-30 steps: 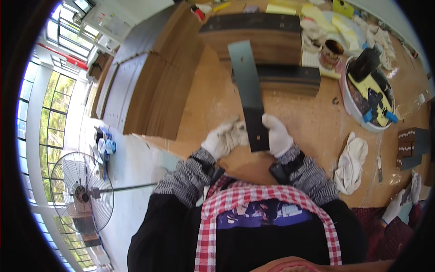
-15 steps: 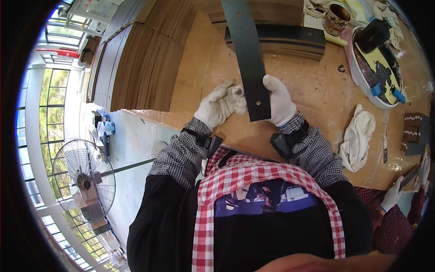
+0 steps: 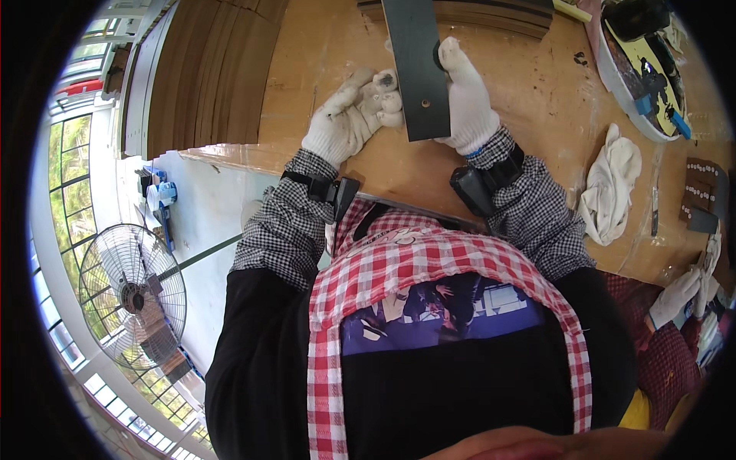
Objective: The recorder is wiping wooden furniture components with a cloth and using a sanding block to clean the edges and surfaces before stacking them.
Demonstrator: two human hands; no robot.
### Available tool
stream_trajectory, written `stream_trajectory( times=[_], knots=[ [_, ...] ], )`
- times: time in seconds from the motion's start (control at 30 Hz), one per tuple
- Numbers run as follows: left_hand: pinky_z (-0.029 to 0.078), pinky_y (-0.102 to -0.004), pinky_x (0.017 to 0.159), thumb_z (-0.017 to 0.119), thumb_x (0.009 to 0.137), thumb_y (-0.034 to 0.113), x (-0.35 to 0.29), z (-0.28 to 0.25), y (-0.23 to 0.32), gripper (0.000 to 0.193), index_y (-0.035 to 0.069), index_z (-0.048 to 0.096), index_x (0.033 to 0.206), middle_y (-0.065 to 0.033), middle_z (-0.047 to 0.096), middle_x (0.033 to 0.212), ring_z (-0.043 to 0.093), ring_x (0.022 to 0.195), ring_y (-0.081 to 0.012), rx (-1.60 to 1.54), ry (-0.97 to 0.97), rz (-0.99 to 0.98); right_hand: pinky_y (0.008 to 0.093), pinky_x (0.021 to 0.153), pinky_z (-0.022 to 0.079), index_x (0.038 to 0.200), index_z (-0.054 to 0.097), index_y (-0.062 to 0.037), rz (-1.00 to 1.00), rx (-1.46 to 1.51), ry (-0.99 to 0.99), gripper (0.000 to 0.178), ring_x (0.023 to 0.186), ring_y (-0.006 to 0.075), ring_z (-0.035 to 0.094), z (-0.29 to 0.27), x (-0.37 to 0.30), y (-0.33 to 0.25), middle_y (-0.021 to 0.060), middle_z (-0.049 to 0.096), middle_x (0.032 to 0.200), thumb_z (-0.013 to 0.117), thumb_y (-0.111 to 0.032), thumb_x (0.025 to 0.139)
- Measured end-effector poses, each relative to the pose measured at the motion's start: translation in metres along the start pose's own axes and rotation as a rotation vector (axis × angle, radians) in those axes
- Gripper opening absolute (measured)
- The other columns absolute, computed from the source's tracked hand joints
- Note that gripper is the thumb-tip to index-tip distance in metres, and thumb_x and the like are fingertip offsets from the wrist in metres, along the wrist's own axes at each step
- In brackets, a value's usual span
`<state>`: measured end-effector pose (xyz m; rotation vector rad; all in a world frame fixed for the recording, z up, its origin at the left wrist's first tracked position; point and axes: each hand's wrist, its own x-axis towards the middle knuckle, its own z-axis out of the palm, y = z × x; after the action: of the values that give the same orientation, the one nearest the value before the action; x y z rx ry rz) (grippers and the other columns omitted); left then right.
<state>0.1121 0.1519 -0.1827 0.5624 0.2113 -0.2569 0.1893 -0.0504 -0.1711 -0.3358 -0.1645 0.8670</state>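
A long dark grey strip (image 3: 418, 73) with a small hole near its near end lies lengthwise away from me. My right hand (image 3: 469, 103), in a white knit glove, grips its right edge, thumb extended along the edge and fingers partly hidden beneath. A dark round patch (image 3: 440, 56) shows between thumb and strip; I cannot make out what it is. My left hand (image 3: 356, 115), also gloved, is palm up beside the strip's left edge with fingers curled. One fingertip looks grey. Whether these fingers hold anything is hidden.
Brown boards (image 3: 207, 77) stand stacked at left, more strips (image 3: 498, 17) at the far edge. A white basin (image 3: 613, 77) with black-smeared contents sits far right. Nearer lie a white glove or cloth (image 3: 611, 184), a thin knife (image 3: 655, 211) and dark pieces (image 3: 704, 192). Another person's gloved hands (image 3: 678, 299) are lower right.
The view has shifted, so the table and both hands sit higher in the picture. A dark round patch now shows by my right thumb. The other person's hands have come together.
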Motion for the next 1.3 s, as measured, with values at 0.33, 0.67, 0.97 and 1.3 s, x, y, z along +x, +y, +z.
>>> stream_trajectory(
  times=[0.33, 0.67, 0.97, 1.3],
  knots=[
    [0.041, -0.0531, 0.115, 0.044, 0.104, 0.022, -0.001, -0.02, -0.003, 0.054, -0.005, 0.032, 0.148, -0.0277, 0.042, 0.149, 0.046, 0.138, -0.0399, -0.261, -0.254, -0.025, 0.0437, 0.081, 0.064, 0.14, 0.045, 0.0002, 0.003, -0.022, -0.024, 0.06, 0.097, 0.0279, 0.07, 0.004, -0.003, 0.002, 0.017, 0.062, 0.124, 0.033, -0.049, 0.108],
    [0.042, -0.0536, 0.116, 0.047, 0.104, 0.023, -0.003, -0.01, -0.004, 0.055, -0.005, 0.033, 0.149, -0.0272, 0.042, 0.15, 0.046, 0.139, -0.0392, 0.072, 0.044, 0.045, 0.0419, 0.089, 0.062, 0.149, 0.04, -0.0038, -0.049, -0.156, 0.044, 0.059, 0.109, 0.0213, 0.064, 0.004, -0.003, 0.003, 0.0114, 0.054, 0.142, 0.035, -0.047, 0.108],
    [0.054, -0.047, 0.082, 0.056, 0.101, 0.034, 0.007, -0.007, -0.011, 0.048, 0.003, 0.052, 0.137, -0.0112, 0.057, 0.125, 0.063, 0.1, -0.0281, 0.028, -0.148, -0.016, 0.0411, 0.079, 0.062, 0.136, 0.05, 0.0022, 0.02, 0.063, 0.02, 0.054, 0.084, 0.0256, 0.072, -0.003, -0.009, 0.0, 0.0222, 0.067, 0.111, 0.036, -0.042, 0.108],
    [0.048, -0.0477, 0.109, 0.086, 0.075, 0.047, -0.019, -0.022, -0.01, 0.095, 0.002, 0.042, 0.146, -0.0169, 0.056, 0.138, 0.054, 0.129, -0.0313, 0.542, -0.07, 0.033, 0.0459, 0.088, 0.051, 0.102, 0.071, -0.0063, 0.016, -1.608, -0.021, 0.049, 0.098, 0.0401, 0.066, 0.019, -0.016, 0.019, 0.0216, 0.07, 0.099, 0.048, -0.049, 0.098]
  ],
)
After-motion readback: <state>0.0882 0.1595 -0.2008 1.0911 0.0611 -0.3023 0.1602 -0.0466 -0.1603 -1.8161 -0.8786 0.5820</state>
